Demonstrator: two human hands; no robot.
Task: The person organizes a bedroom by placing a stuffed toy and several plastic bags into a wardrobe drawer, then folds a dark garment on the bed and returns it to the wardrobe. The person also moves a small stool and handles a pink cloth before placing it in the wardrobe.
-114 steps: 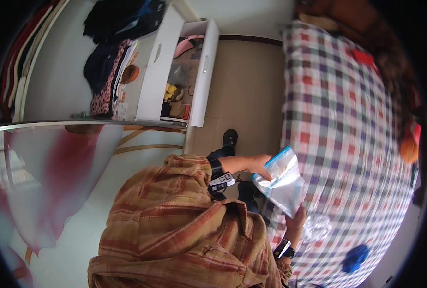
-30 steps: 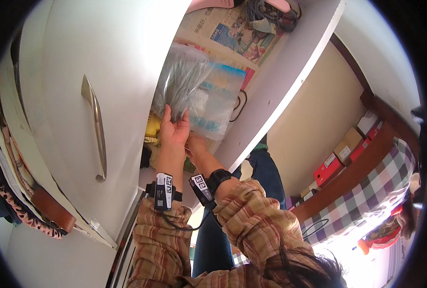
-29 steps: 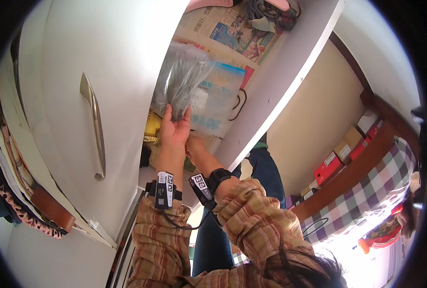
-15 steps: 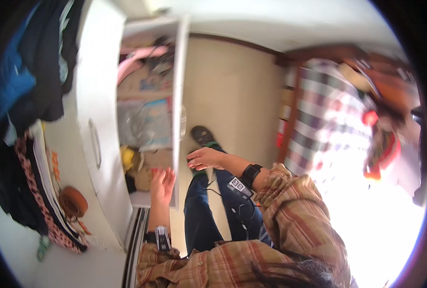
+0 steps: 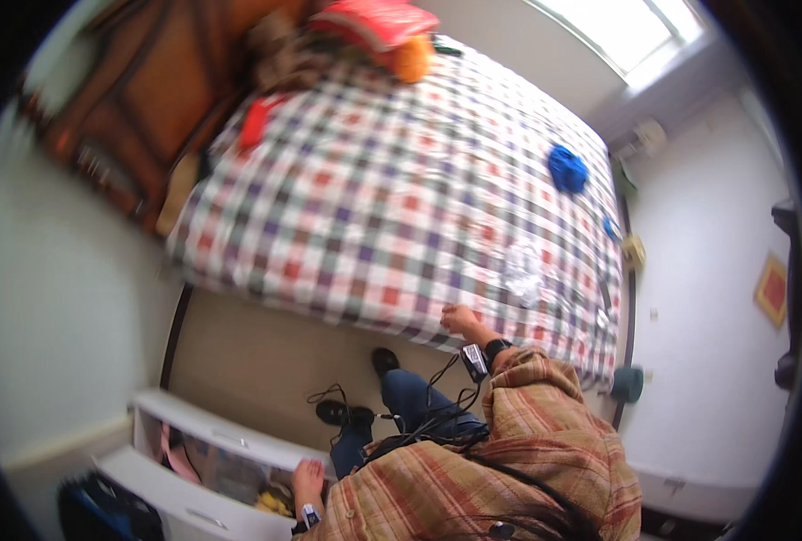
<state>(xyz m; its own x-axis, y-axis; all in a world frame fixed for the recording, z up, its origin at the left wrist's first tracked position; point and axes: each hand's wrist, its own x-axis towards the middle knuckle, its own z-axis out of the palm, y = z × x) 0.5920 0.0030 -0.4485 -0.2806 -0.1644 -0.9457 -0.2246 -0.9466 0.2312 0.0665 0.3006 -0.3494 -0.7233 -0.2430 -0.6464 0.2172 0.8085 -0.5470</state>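
My left hand (image 5: 309, 478) is over the near end of an open white drawer (image 5: 229, 439), its fingers stretched out and holding nothing. Inside the drawer lie a pink curved thing (image 5: 181, 455), clear plastic packaging (image 5: 231, 469) and a yellow item (image 5: 274, 503). My right hand (image 5: 459, 318) is at the near edge of a bed (image 5: 329, 207) with a checked sheet, fingers loosely bent and nothing visible in them. Whether it touches the sheet is hard to tell. Black cables (image 5: 432, 415) hang across my legs.
On the bed are a blue bundle (image 5: 567, 169), a crumpled clear plastic bag (image 5: 523, 272), a red item (image 5: 255, 123) and a red package (image 5: 378, 22). A wooden headboard (image 5: 139, 99) stands at the left. Dark clothing (image 5: 108, 509) is at lower left.
My view has swung right, from the drawer and wardrobe to the bed. My hands have moved apart: the right is beside the bed, the left still near the drawer.
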